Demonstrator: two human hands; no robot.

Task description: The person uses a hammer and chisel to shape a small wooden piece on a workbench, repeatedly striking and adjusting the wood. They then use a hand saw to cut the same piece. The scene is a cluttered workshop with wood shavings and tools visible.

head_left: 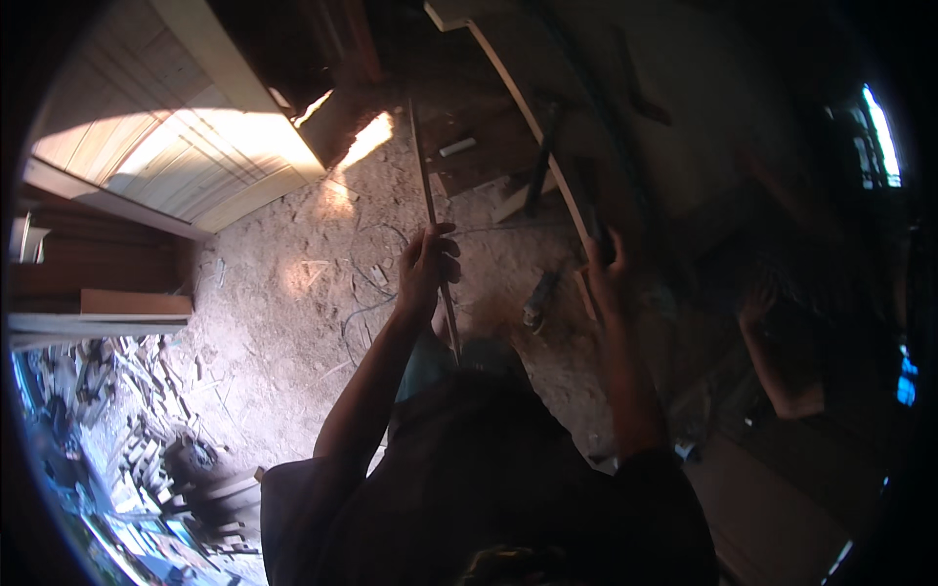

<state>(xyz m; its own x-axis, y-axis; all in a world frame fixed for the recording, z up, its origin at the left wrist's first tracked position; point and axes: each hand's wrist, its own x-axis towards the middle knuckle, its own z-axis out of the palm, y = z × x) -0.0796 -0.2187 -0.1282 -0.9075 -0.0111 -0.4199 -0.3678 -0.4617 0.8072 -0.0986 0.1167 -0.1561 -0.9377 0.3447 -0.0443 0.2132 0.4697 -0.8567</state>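
My left hand [427, 262] is closed around a thin wooden strip [424, 166], which slants from the far floor area down toward my lap. Further right, my right hand [610, 266] grips the near part of a longer pale wooden strip [529, 112]. That strip runs away to the upper middle, where its end has a stepped shape. The two strips are apart from each other. Deep shadow hides some of the fingers of my right hand.
Light plank panels [210, 137] stand at the upper left. Wood scraps [147, 430] heap at the lower left. A dark tool [538, 298] and a cable [350, 327] lie on the dusty floor. Another person's arm [767, 352] shows at the right.
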